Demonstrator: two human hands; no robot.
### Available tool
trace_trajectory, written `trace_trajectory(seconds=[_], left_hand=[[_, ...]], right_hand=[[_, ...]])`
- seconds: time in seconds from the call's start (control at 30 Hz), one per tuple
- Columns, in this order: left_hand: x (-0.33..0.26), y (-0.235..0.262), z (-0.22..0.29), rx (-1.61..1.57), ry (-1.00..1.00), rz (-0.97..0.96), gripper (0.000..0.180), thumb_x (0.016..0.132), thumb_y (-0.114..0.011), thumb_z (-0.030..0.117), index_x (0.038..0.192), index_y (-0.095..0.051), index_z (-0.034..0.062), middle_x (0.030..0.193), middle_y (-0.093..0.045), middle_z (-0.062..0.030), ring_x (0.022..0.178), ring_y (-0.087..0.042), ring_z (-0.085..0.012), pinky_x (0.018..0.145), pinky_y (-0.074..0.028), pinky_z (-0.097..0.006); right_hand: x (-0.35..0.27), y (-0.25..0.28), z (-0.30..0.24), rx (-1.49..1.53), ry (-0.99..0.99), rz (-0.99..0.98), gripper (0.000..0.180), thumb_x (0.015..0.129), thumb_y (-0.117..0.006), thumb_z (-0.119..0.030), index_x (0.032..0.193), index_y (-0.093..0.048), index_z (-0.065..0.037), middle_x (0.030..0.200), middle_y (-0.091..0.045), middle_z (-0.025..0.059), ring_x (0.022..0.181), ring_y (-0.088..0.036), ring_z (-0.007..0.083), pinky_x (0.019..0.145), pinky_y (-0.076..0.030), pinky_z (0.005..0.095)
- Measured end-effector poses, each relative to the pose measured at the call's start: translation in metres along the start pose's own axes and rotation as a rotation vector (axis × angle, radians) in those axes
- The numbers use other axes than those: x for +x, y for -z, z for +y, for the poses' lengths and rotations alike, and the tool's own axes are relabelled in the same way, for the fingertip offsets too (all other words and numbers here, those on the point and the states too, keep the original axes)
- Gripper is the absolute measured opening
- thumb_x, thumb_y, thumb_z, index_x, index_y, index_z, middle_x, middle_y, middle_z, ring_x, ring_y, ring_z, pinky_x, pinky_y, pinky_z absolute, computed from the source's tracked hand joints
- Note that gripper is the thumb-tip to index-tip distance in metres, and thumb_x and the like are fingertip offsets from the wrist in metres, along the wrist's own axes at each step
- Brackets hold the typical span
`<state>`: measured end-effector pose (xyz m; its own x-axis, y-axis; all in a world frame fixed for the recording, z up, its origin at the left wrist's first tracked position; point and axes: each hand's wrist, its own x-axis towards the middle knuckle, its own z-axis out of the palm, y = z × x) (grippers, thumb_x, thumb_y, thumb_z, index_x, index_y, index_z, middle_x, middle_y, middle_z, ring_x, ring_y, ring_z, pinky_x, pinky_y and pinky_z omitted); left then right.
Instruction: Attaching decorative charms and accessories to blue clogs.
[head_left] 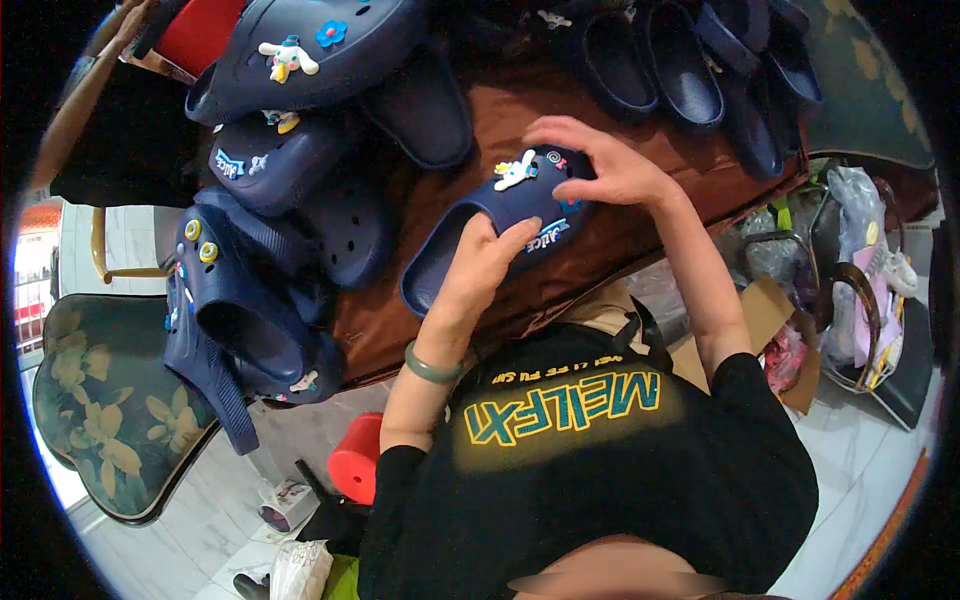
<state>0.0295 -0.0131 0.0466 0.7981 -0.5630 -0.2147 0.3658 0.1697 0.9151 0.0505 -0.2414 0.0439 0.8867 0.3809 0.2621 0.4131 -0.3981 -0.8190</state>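
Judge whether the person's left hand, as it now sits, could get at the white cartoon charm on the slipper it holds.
Probably yes. The left hand grips the navy slipper near its middle, and the white charm lies uncovered on the strap; the right hand rests just beside it, not over it.

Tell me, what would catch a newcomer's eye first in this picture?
Probably the dark blue slipper at the centre of the brown table, dotted with small bright charms. The left hand holds its side while the right hand rests on its top. More navy clogs with cartoon charms are piled at the left, and plain ones at the top right.
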Motion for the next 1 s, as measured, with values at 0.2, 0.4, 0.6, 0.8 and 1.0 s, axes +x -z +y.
trace_trajectory(seconds=[0.2,0.4,0.6,0.8,1.0], left_hand=[[0.001,0.001,-0.001,0.035,-0.007,0.006,0.032,0.088,-0.064,0.011,0.117,-0.059,-0.0028,0.104,-0.065,-0.0046,0.089,-0.062,-0.0112,0.082,-0.050,-0.026],[0.004,0.002,-0.005,0.020,-0.052,0.002,0.027,0.090,-0.061,0.012,0.112,-0.061,-0.0026,0.099,-0.065,-0.0026,0.087,-0.060,-0.0090,0.079,-0.048,-0.024],[0.005,0.006,-0.007,0.081,-0.048,-0.013,0.025,0.090,-0.061,0.012,0.110,-0.062,-0.0025,0.097,-0.065,-0.0013,0.085,-0.058,-0.0078,0.077,-0.047,-0.024],[0.003,0.003,-0.005,0.044,-0.080,-0.027,0.021,0.090,-0.062,0.012,0.106,-0.063,-0.0015,0.094,-0.064,0.0006,0.082,-0.057,-0.0062,0.075,-0.046,-0.022],[0.005,0.008,-0.013,0.020,-0.069,-0.032,0.017,0.089,-0.063,0.012,0.103,-0.063,0.0009,0.087,-0.062,0.0035,0.074,-0.053,-0.0040,0.066,-0.044,-0.020]], right_hand=[[0.002,-0.005,0.012,0.032,-0.107,0.019,0.030,0.087,-0.062,-0.010,0.116,-0.064,-0.003,0.121,-0.062,0.0125,0.118,-0.055,0.0254,0.102,-0.041,0.0341],[0.003,-0.026,0.012,-0.197,-0.020,0.290,0.018,0.092,-0.055,-0.005,0.106,-0.065,-0.001,0.110,-0.068,0.0123,0.104,-0.065,0.0270,0.091,-0.050,0.0329],[0.016,-0.023,0.012,-0.213,-0.158,0.294,0.017,0.096,-0.051,-0.010,0.098,-0.065,0.000,0.099,-0.068,0.0118,0.093,-0.067,0.0254,0.083,-0.051,0.0317],[0.042,-0.015,0.020,-0.125,-0.201,0.198,0.025,0.098,-0.051,-0.020,0.098,-0.064,0.001,0.088,-0.067,0.0074,0.084,-0.062,0.0158,0.079,-0.048,0.0280],[0.047,-0.024,-0.014,-0.077,-0.062,-0.150,0.024,0.098,-0.050,-0.019,0.106,-0.062,0.000,0.094,-0.065,0.0107,0.091,-0.062,0.0215,0.084,-0.047,0.0309]])
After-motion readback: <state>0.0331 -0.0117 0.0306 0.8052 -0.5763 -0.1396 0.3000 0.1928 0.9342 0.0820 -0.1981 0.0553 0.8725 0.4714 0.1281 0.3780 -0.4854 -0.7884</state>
